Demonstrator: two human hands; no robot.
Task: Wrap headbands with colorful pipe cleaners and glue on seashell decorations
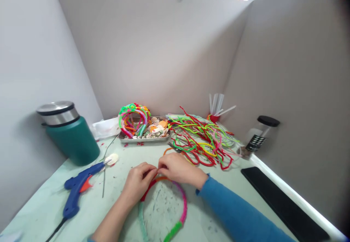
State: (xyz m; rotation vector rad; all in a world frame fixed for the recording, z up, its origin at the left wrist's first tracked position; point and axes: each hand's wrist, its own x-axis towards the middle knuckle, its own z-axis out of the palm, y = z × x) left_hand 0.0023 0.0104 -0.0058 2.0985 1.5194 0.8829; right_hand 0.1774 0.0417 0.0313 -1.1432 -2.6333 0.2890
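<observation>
Pinching narrowly with left hand [137, 181] and right hand [177, 167] at far arc of multicoloured hoop [185, 203], presumably for fine control; cannot tell pinched contents. Flanked left by glue gun [75, 194], likely for ready reach.

Single view, head-worn. Looks forward and down across bench [87, 213], wide field. Left hand [136, 183] and right hand [177, 166] near the lens, lower centre. Back panel [155, 52] faces camera across upper frame; left panel [27, 49] and right panel [292, 74] flank the frame's sides.
</observation>
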